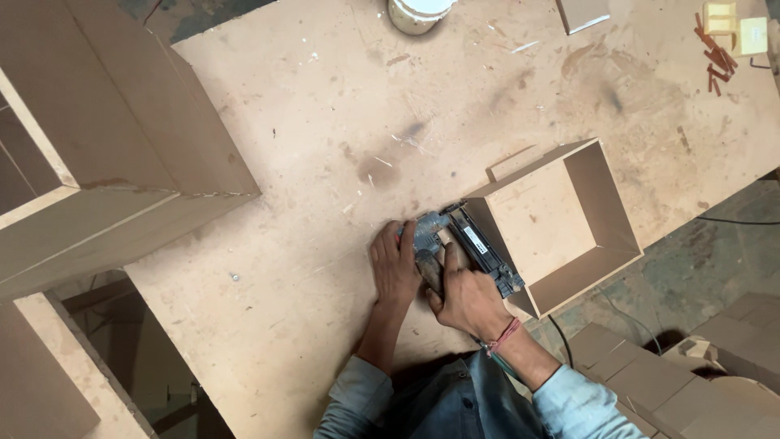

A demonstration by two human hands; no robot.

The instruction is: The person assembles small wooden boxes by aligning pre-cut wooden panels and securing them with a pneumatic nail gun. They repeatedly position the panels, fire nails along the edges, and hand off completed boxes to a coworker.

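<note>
Both hands close on a dark grey pneumatic nail gun [465, 244]: the left hand [395, 267] lies flat over its rear, the right hand [465, 299] grips its handle. The gun presses against the near wall of an open square fibreboard box [605, 203] on the scuffed worktable [325, 122]. Large fibreboard cabinets [106, 154] crowd the left; a white round container [418, 12] is cut off at the far edge.

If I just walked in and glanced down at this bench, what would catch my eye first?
Probably the two hands, left hand and right hand, pressing a dark nail gun against the near-left side of an open square box at the worktable's near edge. Next, the big board cabinet looming at the left, and a white tub at the far edge.
</note>
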